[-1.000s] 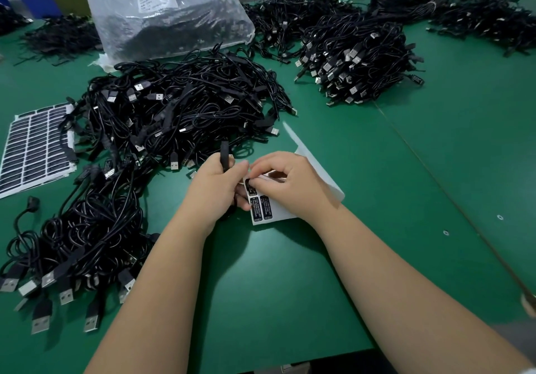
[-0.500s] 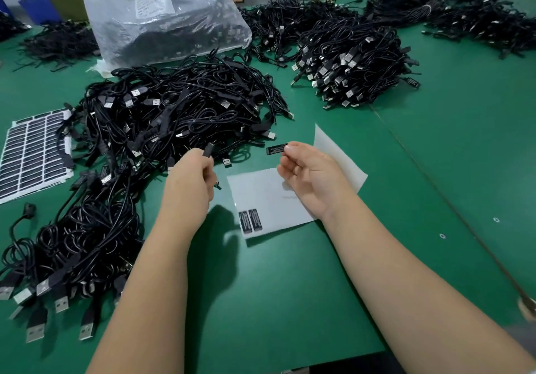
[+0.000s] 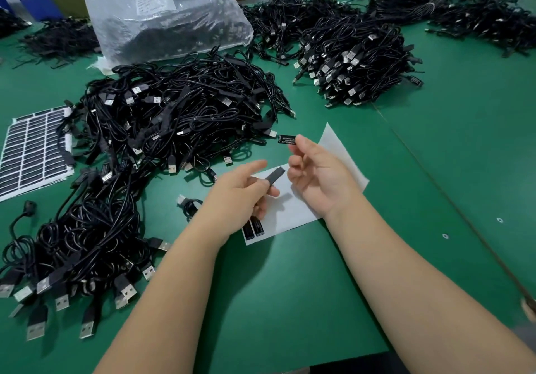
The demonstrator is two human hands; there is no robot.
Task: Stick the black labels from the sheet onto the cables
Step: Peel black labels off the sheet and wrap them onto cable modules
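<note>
Green matte table (image 3: 435, 170) carries tangled heaps of black cables (image 3: 179, 118) and a crinkled clear plastic bag (image 3: 162, 11). The left hand (image 3: 240, 196) pinches a flat black cable plug (image 3: 274, 175) over the white backing sheet (image 3: 293, 211). The right hand (image 3: 322, 176) pinches a small rectangular black label (image 3: 286, 139) at its fingertips, above the sheet.

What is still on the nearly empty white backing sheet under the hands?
Two black labels remain at the near-left corner of the backing sheet. The left hand covers part of the sheet, hiding anything beneath it.
</note>
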